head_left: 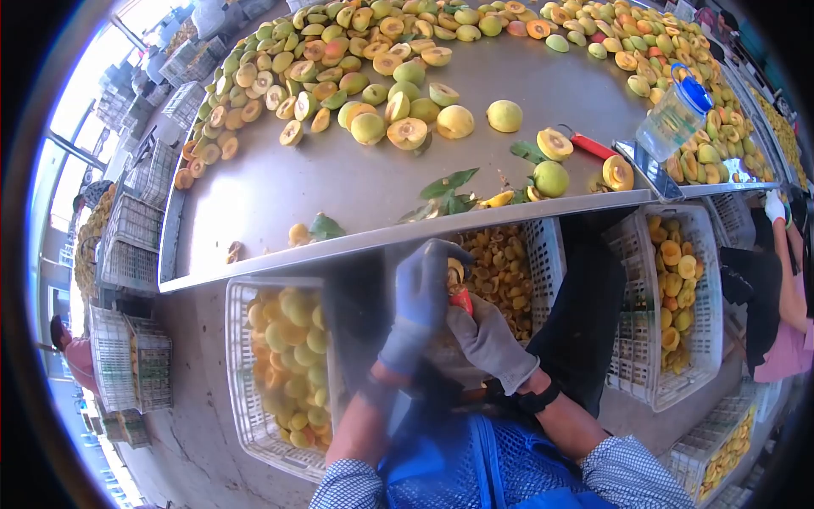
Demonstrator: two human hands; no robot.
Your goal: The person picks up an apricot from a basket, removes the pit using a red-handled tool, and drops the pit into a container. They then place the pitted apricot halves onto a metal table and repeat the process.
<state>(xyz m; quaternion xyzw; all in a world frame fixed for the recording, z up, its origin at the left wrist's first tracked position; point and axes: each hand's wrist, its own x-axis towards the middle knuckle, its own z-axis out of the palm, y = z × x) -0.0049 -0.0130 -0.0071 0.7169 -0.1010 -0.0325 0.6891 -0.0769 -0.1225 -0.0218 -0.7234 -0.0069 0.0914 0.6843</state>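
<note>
My left hand (pixel 421 293), in a pale glove with dark fingertips, is closed around a halved peach (pixel 456 270) above the space between the crates. My right hand (pixel 493 343), in a grey glove, grips a red-handled pitting tool (pixel 460 299) that reaches up to the fruit; its working end is hidden. Below and behind both hands stands a crate (pixel 544 254) with many scooped-out peach pieces (pixel 496 263). Left of my arms, a white crate (pixel 246 382) holds yellow peach halves (pixel 292 365).
A metal table (pixel 254 204) spans the front, heaped with halved peaches (pixel 339 59). Near its edge lie leaves (pixel 448 187), another red-handled tool (pixel 589 146), a phone (pixel 649 172) and a water bottle (pixel 674 114). Another peach crate (pixel 646 305) stands right; a co-worker (pixel 784 297) is beyond.
</note>
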